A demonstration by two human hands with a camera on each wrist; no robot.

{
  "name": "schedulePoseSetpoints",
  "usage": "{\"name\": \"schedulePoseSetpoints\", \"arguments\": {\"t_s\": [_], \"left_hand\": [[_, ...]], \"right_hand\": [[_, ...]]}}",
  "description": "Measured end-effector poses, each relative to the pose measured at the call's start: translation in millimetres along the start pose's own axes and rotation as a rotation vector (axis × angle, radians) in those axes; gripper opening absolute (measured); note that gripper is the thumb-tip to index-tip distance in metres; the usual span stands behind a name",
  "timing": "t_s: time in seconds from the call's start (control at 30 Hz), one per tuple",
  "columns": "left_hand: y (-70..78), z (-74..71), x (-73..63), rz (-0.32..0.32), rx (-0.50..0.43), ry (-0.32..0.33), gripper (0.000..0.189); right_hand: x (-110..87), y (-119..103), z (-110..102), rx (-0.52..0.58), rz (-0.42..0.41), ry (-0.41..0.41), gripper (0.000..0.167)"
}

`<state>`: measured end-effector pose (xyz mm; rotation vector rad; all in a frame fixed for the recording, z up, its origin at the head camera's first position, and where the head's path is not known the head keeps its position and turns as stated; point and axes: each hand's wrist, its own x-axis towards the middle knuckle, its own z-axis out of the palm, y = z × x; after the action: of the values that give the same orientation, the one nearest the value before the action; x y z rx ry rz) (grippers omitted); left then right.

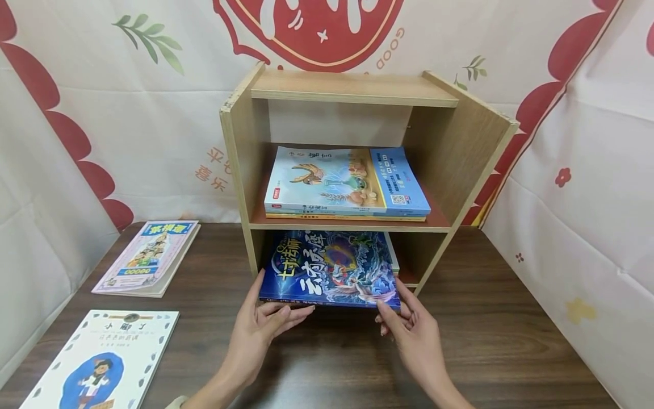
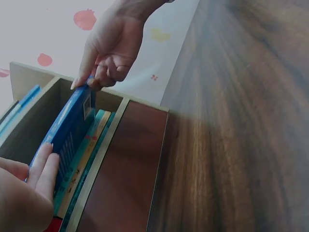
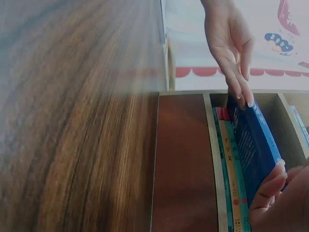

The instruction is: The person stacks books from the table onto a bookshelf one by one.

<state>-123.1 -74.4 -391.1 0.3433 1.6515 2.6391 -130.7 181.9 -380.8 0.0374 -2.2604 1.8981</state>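
A blue picture book [image 1: 337, 272] with Chinese lettering lies face up, its front part sticking out of the lower compartment of a small wooden bookshelf [image 1: 482, 153]. My left hand [image 1: 250, 335] holds its front left corner, one finger along the side and others under the front edge. At the front right corner my right hand [image 1: 416, 335] pinches the book, thumb on the cover and fingers below. Beneath it, several teal and yellowish books [image 3: 231, 179] lie stacked, their spines showing in the right wrist view. The book's far part is hidden under the middle shelf.
A stack of books [image 1: 332, 182] fills the middle shelf board. On the dark wooden table [image 1: 490, 341], a purple-edged book [image 1: 148, 255] and a white book [image 1: 102, 358] lie to the left. A printed cloth [image 1: 168, 113] hangs behind the shelf.
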Motion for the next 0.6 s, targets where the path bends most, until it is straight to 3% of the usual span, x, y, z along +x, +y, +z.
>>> {"name": "schedulePoseSetpoints", "arguments": {"t_s": [0.23, 0.47, 0.6], "left_hand": [[1.4, 2.5, 3.0, -0.004, -0.001, 0.016, 0.083], [2.2, 3.4, -4.5, -0.018, 0.045, 0.025, 0.088], [2.7, 4.9, -9.6, -0.005, 0.089, 0.021, 0.091]], "right_hand": [[4.5, -1, 2, 0.057, -0.059, -0.028, 0.057], [-2.0, -1, 3, 0.013, 0.01, -0.014, 0.055], [-8.2, 0, 5, -0.006, -0.01, 0.006, 0.053]]}}
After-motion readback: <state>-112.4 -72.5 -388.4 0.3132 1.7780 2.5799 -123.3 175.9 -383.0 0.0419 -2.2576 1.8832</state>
